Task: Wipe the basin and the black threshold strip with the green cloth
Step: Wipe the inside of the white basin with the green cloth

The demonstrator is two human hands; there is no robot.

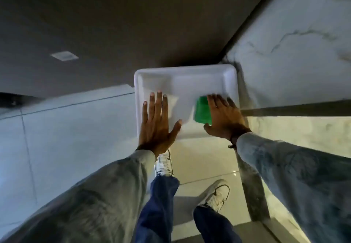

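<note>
A white rectangular basin (186, 75) sits below me at the centre of the head view. My left hand (157, 121) lies flat on its left rim, fingers spread, holding nothing. My right hand (224, 117) presses flat on the green cloth (202, 112), which lies inside the basin at its right side; the hand covers part of the cloth. A black strip (296, 107) runs rightwards from the basin's right edge along the pale marble surface.
A marbled wall or slab (284, 33) rises at the right, with a dark edge running diagonally up from the basin. The pale tiled floor (66, 125) spreads left. My white shoes (216, 197) stand below the basin. A square floor drain (64, 56) lies at far left.
</note>
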